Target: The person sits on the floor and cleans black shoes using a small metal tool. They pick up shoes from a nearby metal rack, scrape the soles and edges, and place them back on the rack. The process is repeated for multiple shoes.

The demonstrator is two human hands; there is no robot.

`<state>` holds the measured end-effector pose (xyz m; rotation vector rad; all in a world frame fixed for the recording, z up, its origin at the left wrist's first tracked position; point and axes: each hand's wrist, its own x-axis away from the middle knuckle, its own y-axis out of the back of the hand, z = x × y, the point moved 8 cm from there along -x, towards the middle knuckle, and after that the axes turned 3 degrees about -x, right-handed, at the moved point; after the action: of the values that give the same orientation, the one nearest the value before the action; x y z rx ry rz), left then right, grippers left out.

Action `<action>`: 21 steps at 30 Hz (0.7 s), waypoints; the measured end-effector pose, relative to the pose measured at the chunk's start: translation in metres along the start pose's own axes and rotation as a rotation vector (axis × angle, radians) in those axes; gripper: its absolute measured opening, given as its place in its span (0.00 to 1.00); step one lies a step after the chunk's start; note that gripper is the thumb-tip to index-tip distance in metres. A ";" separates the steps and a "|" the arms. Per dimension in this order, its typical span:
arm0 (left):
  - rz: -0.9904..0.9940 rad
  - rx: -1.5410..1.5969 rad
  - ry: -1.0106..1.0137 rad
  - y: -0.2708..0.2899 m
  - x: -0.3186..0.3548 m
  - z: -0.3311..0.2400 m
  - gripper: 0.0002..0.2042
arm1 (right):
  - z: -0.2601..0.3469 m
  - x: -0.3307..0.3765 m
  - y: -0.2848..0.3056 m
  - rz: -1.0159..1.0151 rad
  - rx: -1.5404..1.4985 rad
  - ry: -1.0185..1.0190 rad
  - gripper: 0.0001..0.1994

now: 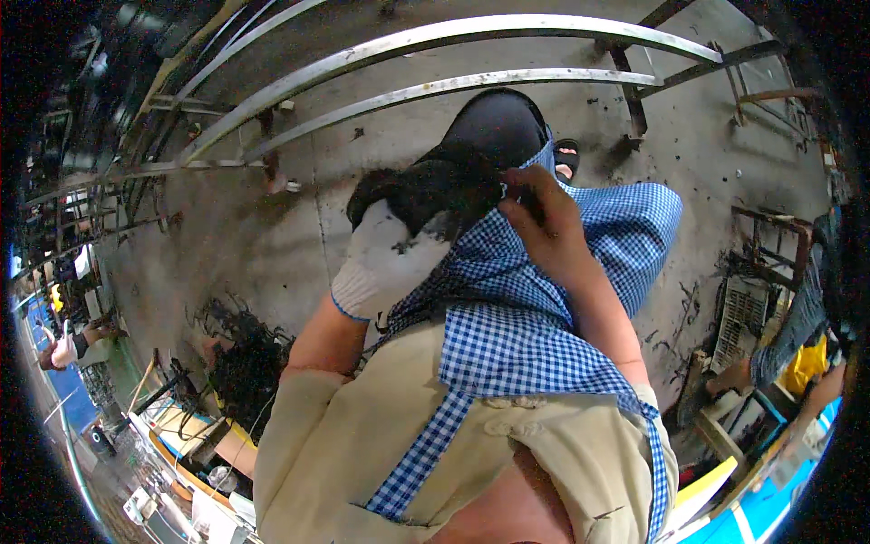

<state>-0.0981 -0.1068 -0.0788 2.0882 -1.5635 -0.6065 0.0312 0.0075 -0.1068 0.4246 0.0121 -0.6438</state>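
Note:
My left hand (pixel 391 256), in a white knit glove with blackened fingers, is closed around a dark, bulky black piece (pixel 458 186) above my lap. The piece is so dark that its shape and kind cannot be made out. At its right end my bare right hand (pixel 548 222) has thumb and fingers pinched together. A small bright bit shows at those fingertips, but what it belongs to is hidden. Behind the black piece rises a smooth, rounded black surface (pixel 498 118), perhaps my knee. A blue-and-white checked apron (pixel 517 349) covers my lap.
Long metal rails (pixel 435 36) on legs run across the far side. Black stringy scraps (pixel 245 358) are heaped at my left. On the right lie a grey plastic crate (pixel 741 317) and a yellow bag (pixel 807 367), beside another person's leg (pixel 797 299). Another person (pixel 68 349) is far left.

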 end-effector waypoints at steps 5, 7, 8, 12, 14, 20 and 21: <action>-0.071 0.240 0.088 -0.004 0.003 0.010 0.17 | -0.003 0.001 -0.003 0.066 -0.048 -0.075 0.18; -0.120 0.176 0.055 0.004 -0.002 -0.005 0.15 | -0.015 0.003 -0.007 0.100 -0.166 -0.240 0.21; -0.050 0.061 0.012 0.000 -0.001 -0.010 0.16 | -0.021 0.005 -0.011 0.134 -0.248 -0.300 0.21; 0.207 -0.463 -0.070 -0.022 0.016 -0.014 0.22 | -0.057 0.015 -0.034 0.242 -0.620 -0.419 0.26; 0.304 -0.497 -0.062 -0.041 0.025 -0.004 0.27 | -0.068 0.016 -0.041 0.275 -0.719 -0.458 0.29; 0.243 -0.578 -0.100 -0.046 0.023 -0.006 0.30 | -0.050 0.020 -0.033 0.195 -0.793 -0.568 0.33; 0.226 -0.558 -0.089 -0.044 0.022 -0.008 0.30 | -0.053 0.021 -0.037 0.166 -0.824 -0.590 0.33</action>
<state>-0.0540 -0.1165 -0.1009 1.4692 -1.4385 -0.9351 0.0327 -0.0106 -0.1718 -0.5623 -0.3066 -0.5274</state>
